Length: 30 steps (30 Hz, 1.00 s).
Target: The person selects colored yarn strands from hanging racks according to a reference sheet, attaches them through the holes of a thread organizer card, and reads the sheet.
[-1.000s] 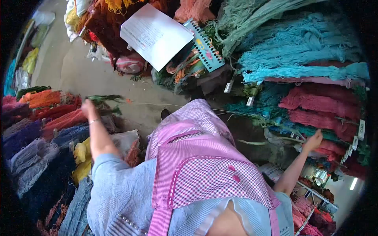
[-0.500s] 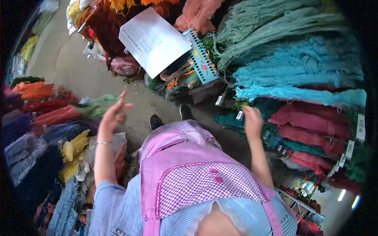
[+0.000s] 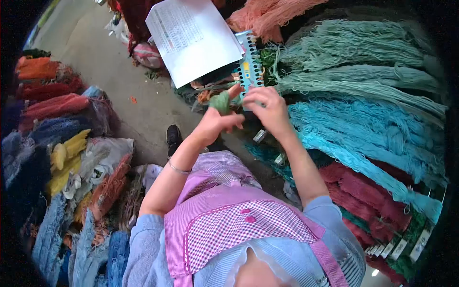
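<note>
My left hand [image 3: 215, 125] has its fingers curled round a small bundle of green yarn [image 3: 220, 103], with some fingers extended. Beside it on the right, my right hand [image 3: 267, 106] is bent with fingers drawn together; whatever it pinches is too blurred to make out. Just beyond both hands lies a teal card with punched holes [image 3: 246, 67]. A printed white sheet [image 3: 193, 40] rests against the card's left side.
Pale green hanks [image 3: 358, 45], turquoise hanks [image 3: 363, 136] and dark red hanks [image 3: 363, 196] fill the right. Red yarn [image 3: 52, 107], yellow yarn [image 3: 69, 158] and blue yarn [image 3: 48, 225] lie left. A shoe [image 3: 173, 138] stands on the floor [image 3: 124, 86].
Both hands have come from far apart to close together near the card. The green yarn has moved right with my left hand. The view has shifted towards the pale green hanks.
</note>
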Motion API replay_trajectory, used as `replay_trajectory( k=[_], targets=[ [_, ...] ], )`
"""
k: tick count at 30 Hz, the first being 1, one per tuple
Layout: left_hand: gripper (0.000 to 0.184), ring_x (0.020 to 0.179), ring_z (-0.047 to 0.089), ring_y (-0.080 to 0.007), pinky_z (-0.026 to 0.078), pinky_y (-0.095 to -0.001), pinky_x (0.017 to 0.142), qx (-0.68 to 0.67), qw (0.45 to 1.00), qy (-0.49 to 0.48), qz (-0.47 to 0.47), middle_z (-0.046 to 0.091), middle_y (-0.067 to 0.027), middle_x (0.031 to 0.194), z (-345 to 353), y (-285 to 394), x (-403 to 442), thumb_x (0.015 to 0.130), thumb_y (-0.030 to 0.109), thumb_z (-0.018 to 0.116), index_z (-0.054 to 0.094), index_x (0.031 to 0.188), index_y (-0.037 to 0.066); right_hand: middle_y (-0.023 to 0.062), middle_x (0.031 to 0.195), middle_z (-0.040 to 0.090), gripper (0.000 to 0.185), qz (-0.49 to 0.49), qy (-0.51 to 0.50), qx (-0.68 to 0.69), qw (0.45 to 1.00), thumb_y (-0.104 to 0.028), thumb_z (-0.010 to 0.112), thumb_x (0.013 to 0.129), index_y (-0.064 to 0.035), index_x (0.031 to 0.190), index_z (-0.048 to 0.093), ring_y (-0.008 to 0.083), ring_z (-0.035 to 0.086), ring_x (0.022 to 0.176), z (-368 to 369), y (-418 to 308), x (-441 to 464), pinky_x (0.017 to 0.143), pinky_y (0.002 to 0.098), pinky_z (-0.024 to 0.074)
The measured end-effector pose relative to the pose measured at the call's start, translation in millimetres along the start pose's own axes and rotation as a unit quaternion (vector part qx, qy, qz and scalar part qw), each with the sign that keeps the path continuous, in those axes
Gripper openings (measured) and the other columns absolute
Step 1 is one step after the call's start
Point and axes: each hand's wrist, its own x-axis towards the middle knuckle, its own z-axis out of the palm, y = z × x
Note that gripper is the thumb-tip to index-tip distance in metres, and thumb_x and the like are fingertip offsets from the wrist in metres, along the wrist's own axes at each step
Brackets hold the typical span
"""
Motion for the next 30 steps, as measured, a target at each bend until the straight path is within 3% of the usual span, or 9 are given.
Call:
replay_trajectory(
  k=[3,4,6,8,10,15,25,28,30],
  targets=[
    [0.03,0.058,0.05,-0.0058,0.036,-0.0196,0.049,0.002,0.986,-0.153,-0.071,0.057,0.0016,0.071,3,6,-19,0.074,0.009,0.068,0.056,0.101,0.006,0.0063,0.079,0.06,0.005,0.021,-0.023,0.056,0.998,-0.003,0.065,0.073,-0.0035,0.078,0.065,0.019,0.058,0.072,-6,-34,-4,0.067,0.0287,0.0453],
    [0.026,0.058,0.049,-0.0052,0.035,-0.0192,0.049,-0.002,0.98,-0.166,-0.107,0.058,0.0015,0.072,2,7,-24,0.076,0.012,0.068,0.058,0.098,0.007,0.0057,0.078,0.06,0.004,0.138,-0.067,0.16,0.975,-0.002,0.063,0.077,-0.0028,0.081,0.064,0.0145,0.058,0.07,-15,-46,-4,0.066,0.0256,0.0454],
    [0.014,0.056,0.045,-0.0033,0.033,-0.0182,0.047,0.003,0.984,-0.104,-0.147,0.059,0.0018,0.073,-8,10,-42,0.081,0.018,0.067,0.06,0.089,0.008,0.0044,0.075,0.057,0.007,0.349,-0.009,0.499,0.793,-0.006,0.053,0.084,0.0002,0.084,0.055,0.0141,0.056,0.069,-31,-51,-12,0.065,0.0252,0.0453],
    [0.016,0.053,0.04,-0.0022,0.03,-0.0184,0.046,0.066,0.99,-0.058,-0.11,0.058,0.0044,0.07,-46,14,-57,0.084,0.023,0.064,0.06,0.078,0.009,0.0046,0.063,0.048,0.021,0.314,0.055,0.71,0.628,-0.018,0.048,0.088,-0.0047,0.072,0.048,0.0187,0.051,0.065,-54,-52,-25,0.065,0.0286,0.0397],
    [0.016,0.052,0.038,-0.0018,0.027,-0.0187,0.044,0.131,0.985,-0.013,-0.11,0.051,0.0077,0.065,-98,21,-75,0.084,0.027,0.063,0.06,0.079,0.012,-0.0013,0.057,0.029,0.027,0.253,0.054,0.798,0.544,-0.017,0.05,0.086,-0.0095,0.064,0.038,0.0114,0.028,0.053,-79,-53,-43,0.053,0.0257,0.0263],
    [0.021,0.049,0.034,-0.0021,0.023,-0.0199,0.043,0.25,0.956,0.112,-0.109,0.045,0.0097,0.06,-205,68,-131,0.085,0.031,0.063,0.056,0.075,0.013,-0.0061,0.052,0.02,0.015,0.281,0.186,0.71,0.618,-0.018,0.044,0.095,-0.0066,0.087,0.051,0.0063,0.018,0.045,-104,-43,-133,0.046,0.0244,0.0171],
    [0.017,0.05,0.04,-0.0035,0.029,-0.021,0.045,0.312,0.889,0.334,0.034,0.052,0.0063,0.063,-284,151,-185,0.081,0.024,0.068,0.06,0.074,0.011,-0.0034,0.047,0.022,0.023,0.357,0.554,0.604,0.448,-0.022,0.034,0.098,-0.0068,0.092,0.051,0.0099,0.018,0.037,-134,-5,-296,0.039,0.0268,0.0174],
    [0.015,0.06,0.047,-0.0048,0.036,-0.0223,0.055,0.349,0.858,0.374,0.048,0.057,0.0058,0.067,-299,157,-179,0.08,0.022,0.068,0.062,0.075,0.009,-0.0028,0.045,0.021,0.025,0.373,0.582,0.59,0.416,-0.023,0.032,0.098,-0.0094,0.083,0.048,0.0105,0.019,0.037,-130,-7,-315,0.039,0.0271,0.0187],
    [0.014,0.061,0.048,-0.0056,0.037,-0.0226,0.056,0.33,0.837,0.408,0.157,0.057,0.0055,0.067,-322,152,-171,0.08,0.021,0.069,0.062,0.075,0.01,-0.0025,0.044,0.02,0.026,0.356,0.584,0.611,0.399,-0.023,0.032,0.098,-0.0106,0.079,0.045,0.0107,0.019,0.037,-128,6,-349,0.039,0.0279,0.02]
  ],
)
